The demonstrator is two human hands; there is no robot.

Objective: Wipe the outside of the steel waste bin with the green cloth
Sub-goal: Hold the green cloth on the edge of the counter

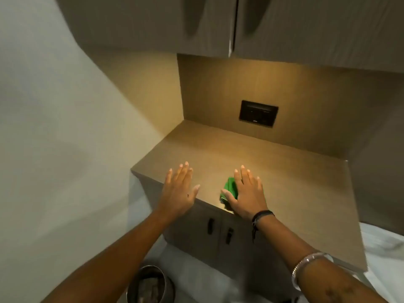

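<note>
**Resting both hands at the worktop edge, cloth under the right**

Covering most of the green cloth (pixel 230 189), the right hand (pixel 247 194) leaves only a bunched corner visible by the thumb. Steel waste bin (pixel 150 285) stands on the floor below, cut off by the frame's bottom edge; contents blurred, unidentifiable. Left hand (pixel 180 191) hovers palm-down over the worktop (pixel 251 158) corner, fingers spread, grip apart and empty. Right grip: fingers extended flat, pressing on the cloth, not curled round it.

Home interior, likely kitchenette: wood-grain counter (pixel 251 154) over base cabinets (pixel 218 232), wall cabinets (pixel 284 29) above, socket (pixel 258 116) in backsplash, plain wall (pixel 54 127) at left.
</note>
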